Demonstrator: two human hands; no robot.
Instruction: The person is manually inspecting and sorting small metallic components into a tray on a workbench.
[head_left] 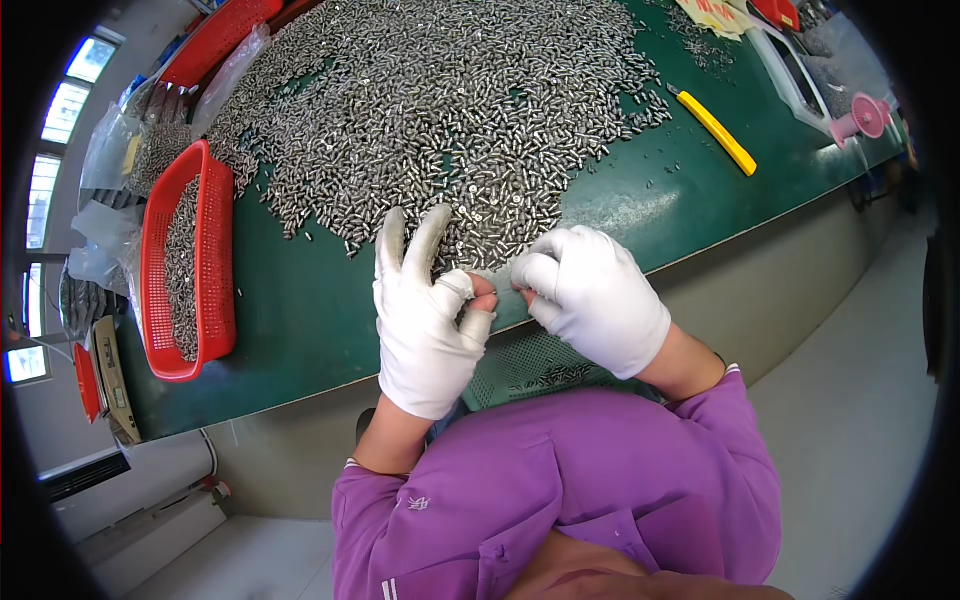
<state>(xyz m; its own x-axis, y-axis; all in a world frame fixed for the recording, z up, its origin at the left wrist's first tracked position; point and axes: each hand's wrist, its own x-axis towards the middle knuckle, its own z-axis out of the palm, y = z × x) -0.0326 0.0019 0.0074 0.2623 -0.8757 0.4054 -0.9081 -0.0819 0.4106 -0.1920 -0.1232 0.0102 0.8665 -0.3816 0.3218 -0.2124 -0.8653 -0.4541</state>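
A wide heap of small silvery metal cylinders [430,90] covers much of the green table. At its near edge my left hand [428,325], in a white glove with bare thumb and fingertip showing, pinches something too small to make out. Two of its fingers stretch toward the heap. Just to the right, my right hand [592,298], gloved the same way, is closed with its fingertips together, facing the left one. What it holds is also too small to name. Below both hands, a green basket [490,380] with some dark small pieces sits under the table edge.
At left stands a red plastic basket [222,290] with more metal pieces. A yellow utility knife [718,134] lies right of the heap. Farther right are a pink spool [860,120] and a white tray [785,75]. A scale [115,385] sits at the left edge, near plastic bags [105,235].
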